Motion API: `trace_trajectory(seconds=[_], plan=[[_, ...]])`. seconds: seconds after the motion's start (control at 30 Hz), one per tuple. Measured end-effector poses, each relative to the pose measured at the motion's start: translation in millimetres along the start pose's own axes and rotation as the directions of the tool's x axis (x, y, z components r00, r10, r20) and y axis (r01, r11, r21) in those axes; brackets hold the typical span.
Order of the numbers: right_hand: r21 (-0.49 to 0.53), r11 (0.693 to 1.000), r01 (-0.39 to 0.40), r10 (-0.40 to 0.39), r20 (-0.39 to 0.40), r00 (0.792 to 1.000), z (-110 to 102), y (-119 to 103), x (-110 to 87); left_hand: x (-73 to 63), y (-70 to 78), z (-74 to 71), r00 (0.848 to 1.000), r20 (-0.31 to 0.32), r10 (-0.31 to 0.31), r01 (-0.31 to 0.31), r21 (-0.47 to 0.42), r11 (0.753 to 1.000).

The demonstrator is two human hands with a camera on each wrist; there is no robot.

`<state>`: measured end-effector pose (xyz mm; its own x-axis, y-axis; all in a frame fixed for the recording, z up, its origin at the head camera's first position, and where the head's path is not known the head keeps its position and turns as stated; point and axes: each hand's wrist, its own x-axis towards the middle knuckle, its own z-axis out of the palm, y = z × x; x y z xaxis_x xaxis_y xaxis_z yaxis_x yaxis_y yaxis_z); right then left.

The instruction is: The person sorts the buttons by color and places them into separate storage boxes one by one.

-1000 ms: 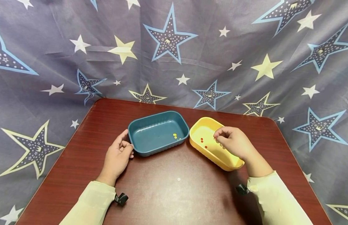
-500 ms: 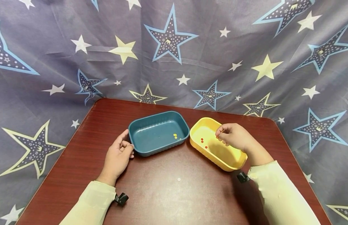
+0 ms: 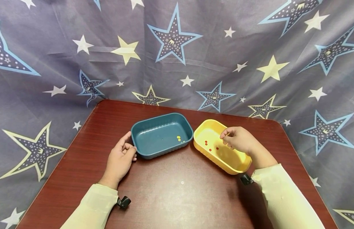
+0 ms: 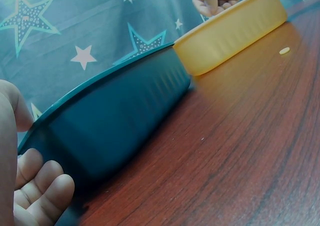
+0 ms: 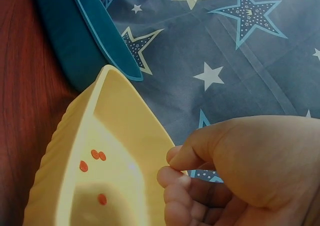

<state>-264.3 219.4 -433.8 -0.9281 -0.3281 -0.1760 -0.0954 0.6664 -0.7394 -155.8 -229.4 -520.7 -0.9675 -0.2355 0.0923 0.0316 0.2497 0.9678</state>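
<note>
My left hand (image 3: 119, 159) is at the left end of the dark blue rectangular tub (image 3: 157, 136), its forefinger and thumb at the rim. The other fingers fold loosely below it in the left wrist view. Over the yellow tub (image 3: 209, 128), my right hand (image 3: 238, 140) has its fingers curled and its thumb tip against the forefinger; nothing shows between them. Several small red discs lie on the yellow tub's floor, among them a lone red disc (image 5: 102, 199) below the hand. A few small yellow discs (image 3: 178, 138) sit at the blue tub's right end.
One small pale disc (image 3: 182, 182) lies on the reddish-brown table (image 3: 154, 197) in front of the tubs. The tubs' adjacent ends nearly meet. A star-patterned cloth (image 3: 108, 73) hangs behind and beside the table. Black wrist mounts (image 3: 123, 202) are on both forearms.
The red disc at my right fingertips half a second ago has dropped onto the yellow tub's floor. My right hand shifted slightly right and away earlier; the left hand has stayed put.
</note>
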Motion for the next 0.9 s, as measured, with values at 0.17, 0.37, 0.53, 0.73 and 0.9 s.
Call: trace_trajectory(seconds=[0.17, 0.37, 0.53, 0.73, 0.9], plan=[[-0.049, 0.999, 0.003, -0.003, -0.008, 1.0, -0.9, -0.4, -3.4, -6.5, 19.3, -0.4, 1.0, 0.003, 0.002, -0.002, 0.005, 1.0], [-0.078, 0.997, 0.023, -0.024, -0.011, 1.0, -0.4, -3.9, -7.0, -9.7, 27.3, -0.5, 1.0, 0.003, 0.0, 0.0, 0.015, 1.0], [-0.109, 0.993, 0.043, -0.046, -0.02, 0.999, 0.2, -8.9, -10.8, -9.3, 24.7, -0.1, 1.0, 0.004, 0.002, -0.002, 0.018, 1.0], [-0.152, 0.985, 0.075, -0.081, -0.033, 0.996, 1.2, -16.2, -15.7, -8.7, 24.2, 0.0, 1.0, 0.003, 0.007, -0.007, 0.012, 1.0], [-0.193, 0.975, 0.107, -0.117, -0.04, 0.992, 2.4, -22.0, -17.7, -9.1, 24.8, -0.9, 1.0, 0.001, 0.001, -0.001, 0.013, 1.0]])
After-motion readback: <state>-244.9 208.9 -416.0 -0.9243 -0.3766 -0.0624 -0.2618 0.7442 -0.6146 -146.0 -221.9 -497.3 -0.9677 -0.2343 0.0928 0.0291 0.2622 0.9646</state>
